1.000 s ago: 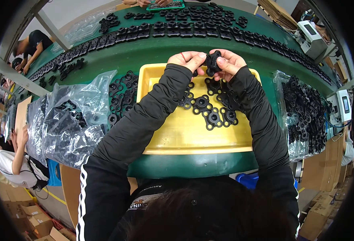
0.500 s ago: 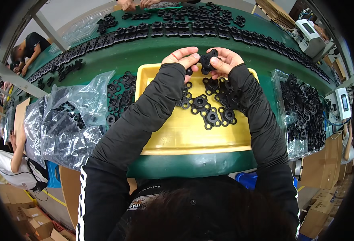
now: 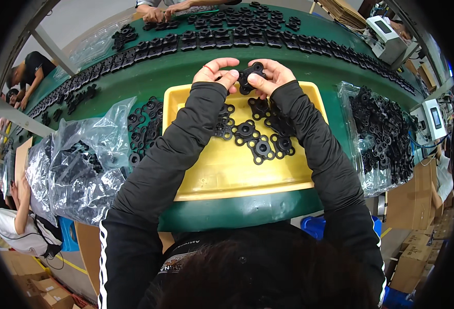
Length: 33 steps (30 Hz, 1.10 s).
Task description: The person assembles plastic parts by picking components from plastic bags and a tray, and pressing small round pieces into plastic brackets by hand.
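Above the far half of a yellow tray (image 3: 227, 177), my right hand (image 3: 274, 77) pinches a black lobed plastic part (image 3: 245, 81) between thumb and fingers. My left hand (image 3: 216, 71) is right beside it, thumb and fingers closed together, with a bit of something dark showing between them. Whether the left fingertips touch the lobed part, I cannot tell. In the tray below lie several similar black parts with round rings, among them a loose one (image 3: 262, 148) near the middle. My right sleeve partly covers the pile on the right side.
Clear plastic bags (image 3: 90, 175) with black parts lie left of the tray, beside a loose pile (image 3: 145, 123). To the right, another bag holds a heap of parts (image 3: 381, 134). Rows of black parts (image 3: 206, 38) cross the green table. A co-worker's hands (image 3: 160, 13) are at the far side.
The whole view has shifted, so the tray and table sit farther left. Both hands stay close together over the tray, and the lobed part in my right hand has turned slightly.
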Tool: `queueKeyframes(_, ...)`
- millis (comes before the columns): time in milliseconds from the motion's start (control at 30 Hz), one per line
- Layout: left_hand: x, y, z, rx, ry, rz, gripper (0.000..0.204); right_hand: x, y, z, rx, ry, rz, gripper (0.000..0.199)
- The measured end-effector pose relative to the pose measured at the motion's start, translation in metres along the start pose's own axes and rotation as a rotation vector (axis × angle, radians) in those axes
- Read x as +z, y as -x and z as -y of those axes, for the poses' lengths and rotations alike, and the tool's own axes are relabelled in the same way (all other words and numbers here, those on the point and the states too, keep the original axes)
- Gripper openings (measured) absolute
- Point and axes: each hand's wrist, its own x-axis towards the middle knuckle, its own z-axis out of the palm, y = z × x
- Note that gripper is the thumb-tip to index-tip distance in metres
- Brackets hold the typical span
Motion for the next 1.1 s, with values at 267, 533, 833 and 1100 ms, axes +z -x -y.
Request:
queueKeyframes(267, 0.013, -0.001, 0.007, -0.015, 0.042, 0.088, 0.033, -0.009, -0.001, -0.001, 0.031, -0.022, -0.037, 0.039)
queueKeyframes(533, -0.026, -0.024, 0.017, -0.531, 0.831, 0.272, 0.026, -0.108, -0.029, -0.026, -0.077, -0.675, -0.591, 0.026)
queueKeyframes(833, -0.031, -0.024, 0.017, -0.524, 0.943, 0.059, 0.030, -0.199, 0.040, 0.003, -0.511, -1.264, -1.192, 0.066)
queueKeyframes(1100, -0.020, -0.027, 0.012, -0.392, 0.625, -0.120, 0.027, -0.038, -0.007, 0.006, -0.066, 0.203, -0.116, 0.028)
